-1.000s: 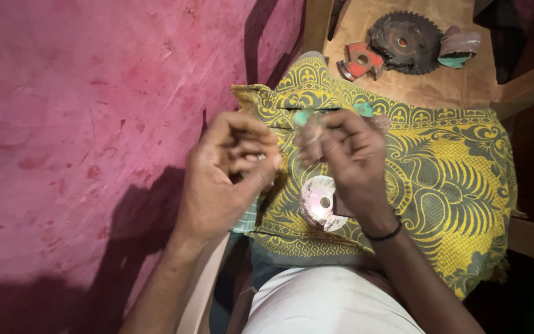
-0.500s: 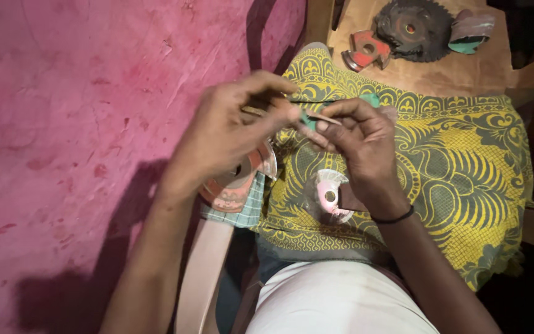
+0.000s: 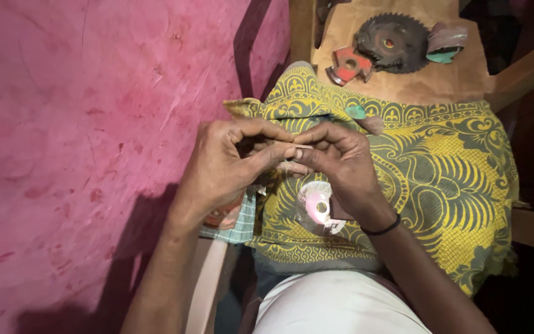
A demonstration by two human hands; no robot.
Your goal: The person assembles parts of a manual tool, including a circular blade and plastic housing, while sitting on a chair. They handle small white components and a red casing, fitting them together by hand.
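Observation:
My left hand [image 3: 230, 164] and my right hand [image 3: 338, 158] meet above my lap, fingertips pinched together on a small thin strip-like piece [image 3: 292, 146]; what it is I cannot make out. Below the right hand lies a small pink and white round part [image 3: 316, 207] inside clear plastic wrap, on the yellow and green patterned cloth [image 3: 440, 179] that covers my lap. A dark band circles my right wrist.
A pink stained floor [image 3: 81, 136] fills the left side. At the top, a wooden board [image 3: 415, 74] carries a dark toothed saw blade [image 3: 390, 42], a red three-lobed cutter [image 3: 348, 65] and a folded teal and brown piece [image 3: 445, 43]. A checked cloth [image 3: 236, 222] hangs under my left wrist.
Both hands have drawn closer together and lower over the lap, their fingertips now touching on the small piece. The view has shifted slightly.

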